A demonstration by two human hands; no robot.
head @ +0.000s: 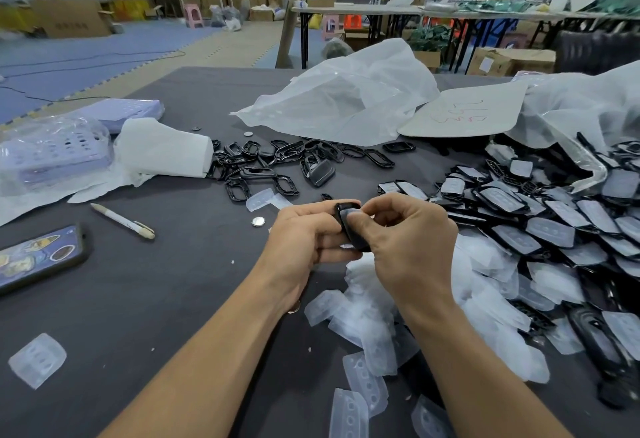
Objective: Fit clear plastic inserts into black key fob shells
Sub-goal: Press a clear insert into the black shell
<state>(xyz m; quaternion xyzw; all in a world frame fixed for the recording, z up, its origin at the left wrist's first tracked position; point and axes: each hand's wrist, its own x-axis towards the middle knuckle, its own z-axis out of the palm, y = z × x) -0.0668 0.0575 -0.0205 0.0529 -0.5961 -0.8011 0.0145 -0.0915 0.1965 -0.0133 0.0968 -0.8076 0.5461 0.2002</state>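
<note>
Both hands meet over the middle of the dark table around one black key fob shell [347, 209] with a clear insert in its face. My left hand [304, 233] grips the shell's left side with curled fingers. My right hand [408, 233] holds the right side, its thumb pressing on the insert. A loose heap of clear inserts [367, 320] lies under and in front of my hands. Empty black shell frames [263, 167] are scattered behind my hands. Several shells with inserts fitted [540, 226] are stacked at the right.
A phone [38, 257] and a pen [121, 221] lie at the left, a coin cell [258, 221] near my left hand. One clear insert [37, 359] sits alone at the front left. Crumpled plastic bags [346, 105] and a purple tray [55, 153] fill the back.
</note>
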